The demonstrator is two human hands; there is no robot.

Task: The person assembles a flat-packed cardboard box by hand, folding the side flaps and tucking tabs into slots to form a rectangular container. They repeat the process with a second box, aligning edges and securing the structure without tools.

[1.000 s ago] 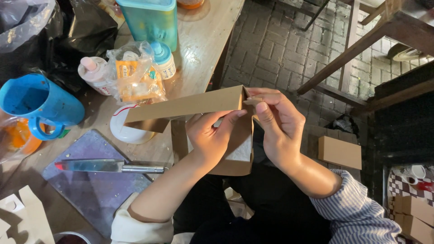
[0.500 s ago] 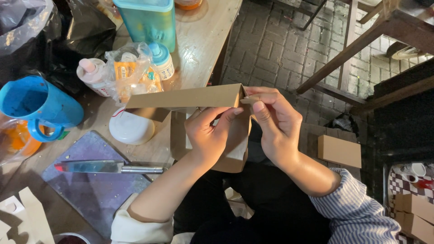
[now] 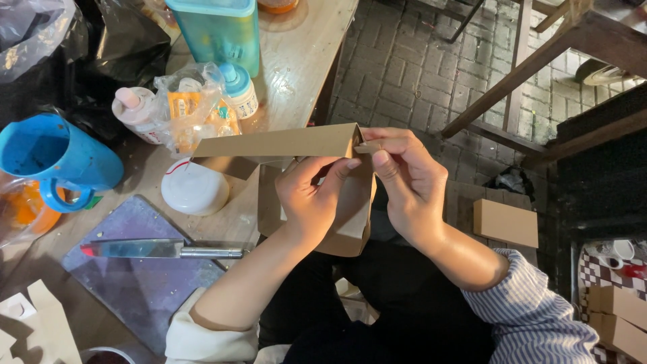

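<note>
**Both hands on a brown cardboard box, frame centre**

Far left: blue mug [image 3: 50, 158] lying on its side on the table [image 3: 296, 74]. Lower left: purple cutting mat [image 3: 128, 283] with a knife [image 3: 162, 250] across it, blade pointing left. Just above, a white round lid [image 3: 194, 189]; behind it a clear plastic bag [image 3: 192, 108] of small packets and a blue-capped bottle [image 3: 239, 89]. Upper centre-left: teal container [image 3: 219, 30], upright.

Centre: unfolded cardboard box [image 3: 283, 145], held over the table edge and the lap. Left hand [image 3: 311, 199] under the long top panel, grip closed on the box, fingers curled over the panel, thumb up towards the corner. Right hand [image 3: 408, 182] just beside it, grip pinched shut on the small flap at the box's right corner, thumb and forefinger pressed together.

Right: a small closed carton [image 3: 505, 222] on the brick floor [image 3: 411, 61].
</note>
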